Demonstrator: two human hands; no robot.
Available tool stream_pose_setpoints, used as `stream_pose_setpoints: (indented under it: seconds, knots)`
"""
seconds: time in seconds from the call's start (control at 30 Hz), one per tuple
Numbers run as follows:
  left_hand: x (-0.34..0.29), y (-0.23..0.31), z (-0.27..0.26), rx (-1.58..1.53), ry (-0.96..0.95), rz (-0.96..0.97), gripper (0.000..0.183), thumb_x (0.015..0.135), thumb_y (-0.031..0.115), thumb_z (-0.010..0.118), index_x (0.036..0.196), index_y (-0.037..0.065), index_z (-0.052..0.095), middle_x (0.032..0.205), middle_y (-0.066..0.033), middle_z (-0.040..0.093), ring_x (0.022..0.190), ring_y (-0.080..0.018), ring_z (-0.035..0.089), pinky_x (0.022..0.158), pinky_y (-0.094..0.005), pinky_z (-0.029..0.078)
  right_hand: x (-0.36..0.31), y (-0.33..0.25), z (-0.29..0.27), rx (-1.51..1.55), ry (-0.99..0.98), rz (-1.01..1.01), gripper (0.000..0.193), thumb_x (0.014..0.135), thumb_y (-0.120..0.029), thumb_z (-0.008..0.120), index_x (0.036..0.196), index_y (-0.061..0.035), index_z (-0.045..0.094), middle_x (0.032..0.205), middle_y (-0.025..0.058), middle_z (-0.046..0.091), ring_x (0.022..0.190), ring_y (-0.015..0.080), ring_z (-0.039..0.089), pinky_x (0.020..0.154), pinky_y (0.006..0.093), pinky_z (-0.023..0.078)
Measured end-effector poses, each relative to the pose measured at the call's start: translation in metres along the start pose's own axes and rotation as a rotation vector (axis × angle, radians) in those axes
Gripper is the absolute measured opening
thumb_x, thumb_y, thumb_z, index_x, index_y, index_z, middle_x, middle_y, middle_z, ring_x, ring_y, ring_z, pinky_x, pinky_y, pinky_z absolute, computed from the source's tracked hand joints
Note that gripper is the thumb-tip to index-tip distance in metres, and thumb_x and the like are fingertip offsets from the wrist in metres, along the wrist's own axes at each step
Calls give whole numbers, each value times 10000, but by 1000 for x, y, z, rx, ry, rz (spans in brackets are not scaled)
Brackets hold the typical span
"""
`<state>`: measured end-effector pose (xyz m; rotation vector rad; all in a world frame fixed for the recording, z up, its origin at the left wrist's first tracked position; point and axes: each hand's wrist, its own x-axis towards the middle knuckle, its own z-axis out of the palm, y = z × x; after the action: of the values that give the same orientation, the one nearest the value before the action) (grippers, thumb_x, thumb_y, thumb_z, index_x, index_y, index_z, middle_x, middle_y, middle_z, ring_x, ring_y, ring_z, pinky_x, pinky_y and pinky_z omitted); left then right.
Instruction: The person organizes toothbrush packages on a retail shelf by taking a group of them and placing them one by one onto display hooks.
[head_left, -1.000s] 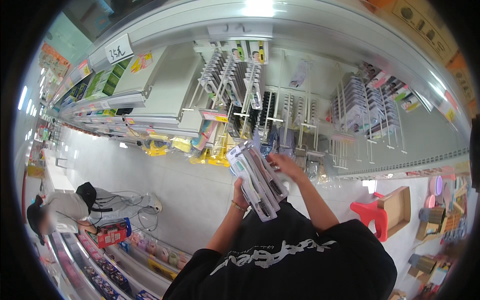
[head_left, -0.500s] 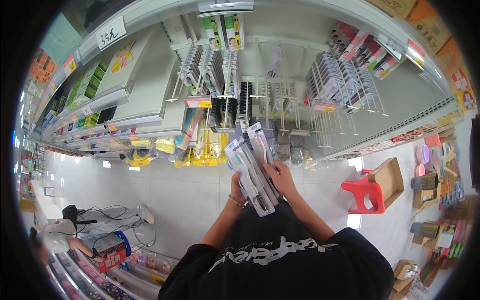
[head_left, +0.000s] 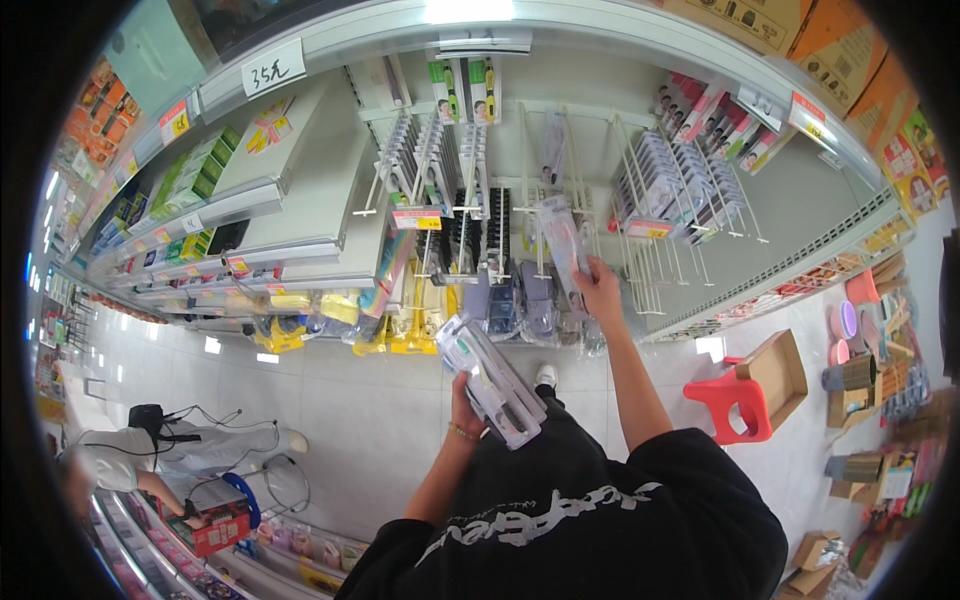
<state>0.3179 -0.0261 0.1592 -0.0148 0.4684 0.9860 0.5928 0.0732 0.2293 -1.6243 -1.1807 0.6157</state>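
My left hand (head_left: pixel 465 408) grips a stack of toothbrush packs (head_left: pixel 488 375), clear blister packs lying over one another, in front of my body. Out at the display, my right hand (head_left: pixel 600 290) is closed on the lower end of a single toothbrush pack (head_left: pixel 562 235). This pack stands upright, its top among the metal display hooks (head_left: pixel 575 150) in the middle of the rack; whether it hangs on one I cannot tell. Behind it, a similar pack (head_left: pixel 553 140) hangs farther back. Full rows of blister packs (head_left: pixel 398 160) hang to the left, more hanging packs (head_left: pixel 655 175) to the right.
Dark and yellow packaged goods (head_left: pixel 415 310) hang below the hooks. Stepped shelves (head_left: pixel 320 195) stand at left. A red stool (head_left: pixel 735 405) with an open cardboard box (head_left: pixel 778 375) is on the floor to the right. Another person (head_left: pixel 120 455) is at the lower left beside a red box (head_left: pixel 220 525).
My right hand has moved from beside the stack forward to the hooks with one toothbrush pack. My left hand, still holding the stack, has shifted slightly down and left.
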Motion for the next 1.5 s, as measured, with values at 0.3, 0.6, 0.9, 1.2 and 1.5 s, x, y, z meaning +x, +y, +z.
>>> stream_pose_setpoints:
  seconds: [0.3, 0.6, 0.9, 1.2, 1.5]
  knots:
    - [22, 3, 6, 11, -24, 86, 582, 797, 457, 511, 1230, 79, 417, 1107, -128, 543, 970, -286, 552, 836, -426, 465, 55, 33, 6, -98, 102, -18, 274, 805, -99, 569, 1058, -20, 502, 757, 69, 560, 619, 115, 477, 562, 255, 397]
    - [57, 11, 26, 14, -61, 141, 598, 782, 426, 561, 1237, 72, 400, 1125, -107, 527, 999, -276, 528, 858, -412, 448, 79, 55, 23, 342, 82, 50, 301, 853, -112, 533, 1108, 28, 457, 870, 92, 556, 729, 152, 526, 659, 286, 442]
    - [83, 19, 43, 54, -21, 253, 571, 821, 435, 492, 1254, 77, 387, 1159, -104, 514, 1042, -276, 505, 899, -413, 413, 139, 83, 67, 19, 288, -104, 353, 814, -112, 540, 1143, 4, 485, 975, 235, 539, 856, 390, 547, 739, 417, 442]
    - [83, 30, 59, 41, 36, 326, 542, 838, 432, 471, 1230, 62, 416, 1138, -111, 537, 1014, -284, 528, 900, -422, 410, 217, 98, 91, -90, 354, -266, 392, 796, -68, 496, 1183, -11, 460, 921, 247, 547, 852, 410, 534, 723, 465, 424]
    - [72, 44, 56, 36, 48, 325, 530, 830, 404, 505, 1220, 54, 422, 1128, -115, 544, 1004, -284, 535, 900, -416, 413, 199, 91, 91, -321, 478, -239, 436, 757, -83, 535, 1130, 113, 424, 1073, 307, 476, 992, 448, 463, 870, 449, 386]
